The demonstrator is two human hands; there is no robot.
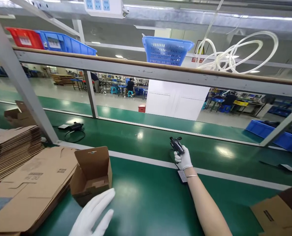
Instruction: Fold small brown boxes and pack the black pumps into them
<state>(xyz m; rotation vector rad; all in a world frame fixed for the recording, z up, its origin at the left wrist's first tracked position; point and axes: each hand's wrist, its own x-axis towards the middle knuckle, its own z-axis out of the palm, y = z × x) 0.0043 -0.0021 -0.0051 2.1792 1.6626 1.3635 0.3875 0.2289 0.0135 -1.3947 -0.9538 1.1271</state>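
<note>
My right hand (pixel 183 159), in a white glove, is stretched out over the green conveyor belt (pixel 146 196) and closed round a small black device (pixel 176 144) with a cable and a tag hanging below the wrist. My left hand (pixel 93 213), also gloved, hovers low at the near edge with fingers stretched out and nothing in it. It is just beside a small open cardboard box (pixel 92 175) that lies on its side on the belt.
Flat cardboard blanks (pixel 30 190) lie at the left, with a stack (pixel 10 147) behind them. Another black device with cable (pixel 73 127) rests further left. A carton (pixel 281 209) sits at right, blue bins (pixel 278 134) beyond. A blue basket (pixel 166 49) stands on the overhead rail.
</note>
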